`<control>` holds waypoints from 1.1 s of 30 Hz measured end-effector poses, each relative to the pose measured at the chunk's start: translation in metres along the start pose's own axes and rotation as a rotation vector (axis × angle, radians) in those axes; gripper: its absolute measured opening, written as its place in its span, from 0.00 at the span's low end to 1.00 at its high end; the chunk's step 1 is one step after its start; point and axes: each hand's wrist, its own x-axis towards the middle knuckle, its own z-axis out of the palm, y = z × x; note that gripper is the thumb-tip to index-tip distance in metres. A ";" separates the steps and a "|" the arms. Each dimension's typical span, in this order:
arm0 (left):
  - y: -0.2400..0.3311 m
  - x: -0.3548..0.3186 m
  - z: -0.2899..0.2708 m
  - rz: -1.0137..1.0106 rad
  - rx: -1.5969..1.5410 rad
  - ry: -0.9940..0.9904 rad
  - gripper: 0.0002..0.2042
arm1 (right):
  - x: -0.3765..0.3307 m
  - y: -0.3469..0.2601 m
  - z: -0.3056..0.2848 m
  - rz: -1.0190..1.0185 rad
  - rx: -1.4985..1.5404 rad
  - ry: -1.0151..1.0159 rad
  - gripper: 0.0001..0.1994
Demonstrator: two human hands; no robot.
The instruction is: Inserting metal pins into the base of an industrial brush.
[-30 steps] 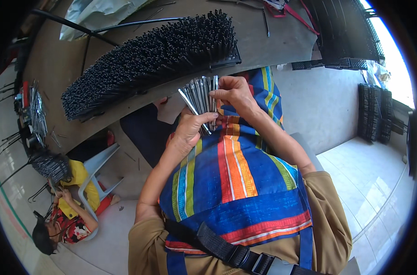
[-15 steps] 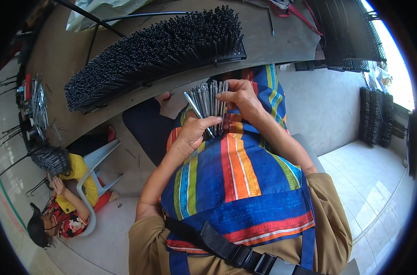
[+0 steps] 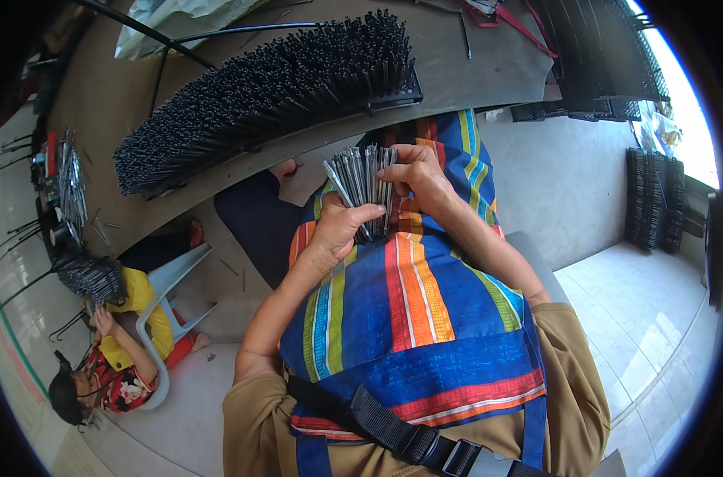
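Note:
A fanned bundle of thin, grey metal rods [image 3: 360,176] stands above my lap, tops spread apart. My left hand [image 3: 335,232] is closed around its lower end, the thumb lying across the front. At the right edge of the fan, my right hand [image 3: 422,179] pinches some of the rods between thumb and bent fingers. How many rods it grips cannot be made out. Just beyond my hands, on the table, a long rack is packed with upright black rods [image 3: 274,91].
The brown table [image 3: 488,79] curves around in front of me. Loose metal rods [image 3: 71,187] lie at its left end. A co-worker in a yellow apron [image 3: 145,318] sits on a light blue chair [image 3: 158,374] at left, holding a dark bundle [image 3: 91,278]. Black mesh panels [image 3: 608,56] stand at far right.
The bright rod at the fan's left edge now sits closer to the others. My right fingers have shifted slightly at the bundle's right edge. Both hands keep their hold.

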 end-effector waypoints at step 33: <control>0.017 0.006 -0.008 -0.065 -0.201 -0.021 0.12 | -0.019 -0.008 0.000 -0.375 -0.526 0.122 0.09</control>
